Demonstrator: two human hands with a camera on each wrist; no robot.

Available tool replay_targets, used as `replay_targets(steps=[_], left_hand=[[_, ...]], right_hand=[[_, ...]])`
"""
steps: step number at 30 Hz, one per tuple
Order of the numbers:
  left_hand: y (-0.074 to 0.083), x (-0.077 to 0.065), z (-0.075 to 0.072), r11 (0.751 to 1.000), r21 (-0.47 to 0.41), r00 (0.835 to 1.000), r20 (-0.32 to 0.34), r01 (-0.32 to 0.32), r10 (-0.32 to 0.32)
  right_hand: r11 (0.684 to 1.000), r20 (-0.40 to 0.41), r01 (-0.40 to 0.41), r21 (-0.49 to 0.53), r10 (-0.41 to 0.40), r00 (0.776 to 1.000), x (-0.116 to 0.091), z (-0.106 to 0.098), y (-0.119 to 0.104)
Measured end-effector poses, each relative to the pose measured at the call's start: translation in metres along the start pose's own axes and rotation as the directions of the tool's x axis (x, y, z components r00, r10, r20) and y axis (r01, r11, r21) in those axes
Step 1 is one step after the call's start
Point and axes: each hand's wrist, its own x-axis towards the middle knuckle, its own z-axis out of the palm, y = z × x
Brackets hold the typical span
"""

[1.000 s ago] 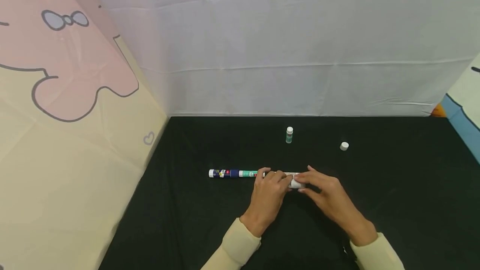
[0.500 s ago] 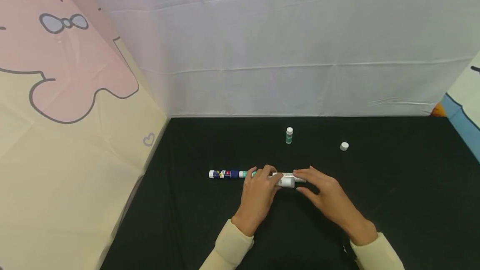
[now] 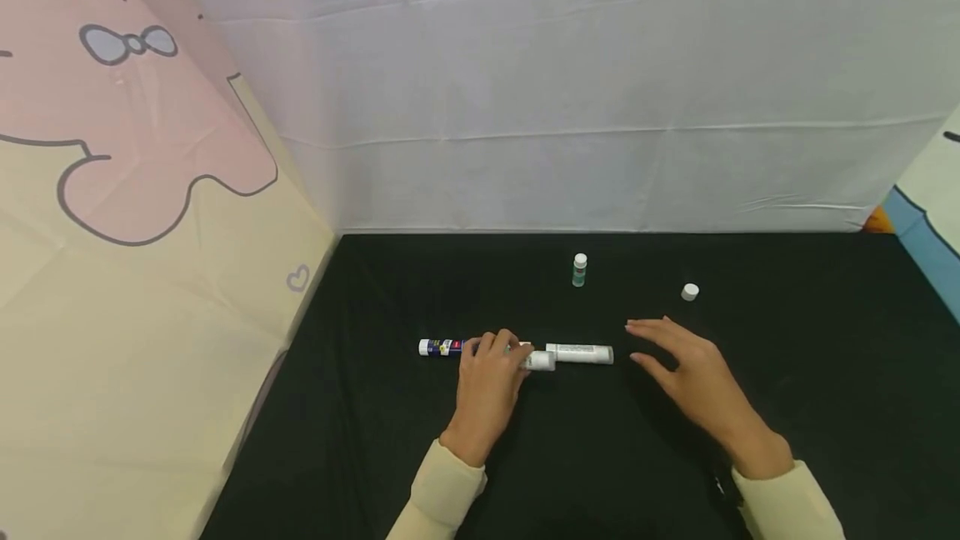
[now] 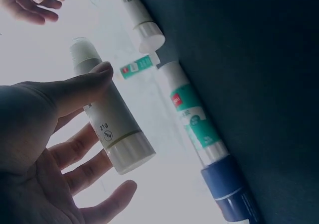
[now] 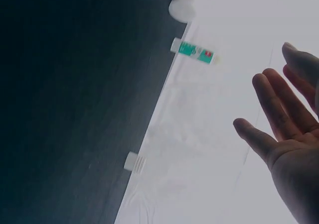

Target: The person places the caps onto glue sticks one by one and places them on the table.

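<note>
Three lying in line, apparently done: navy tube, green tube, white tube. Left hand gripping fourth tube beside them; right hand hovering, holding nothing. Small tube, cap standing apart, perhaps remaining.

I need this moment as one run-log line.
left hand: grips PVA glue stick | right hand: holds nothing | white cap: on black tabletop

A creased white sheet and cartoon sheet border the black tabletop.
</note>
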Motion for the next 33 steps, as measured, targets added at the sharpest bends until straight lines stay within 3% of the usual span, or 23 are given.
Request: replay_targets(steps=[12,26,33], left_hand=[[-0.012,-0.006,0.003,0.997,0.066,0.999,0.022,0.025,-0.027],[-0.023,-0.015,0.007,0.991,0.104,0.989,0.118,0.081,-0.094],[-0.026,-0.018,0.010,0.989,0.117,0.986,0.128,0.089,-0.104]], right_hand=[[0.997,-0.010,-0.053,-0.056,0.052,0.999,-0.002,-0.012,0.017],[0.991,-0.053,-0.080,-0.109,0.074,0.996,-0.008,-0.021,0.038],[0.988,-0.092,-0.098,-0.120,0.087,0.992,-0.009,-0.027,0.047]])
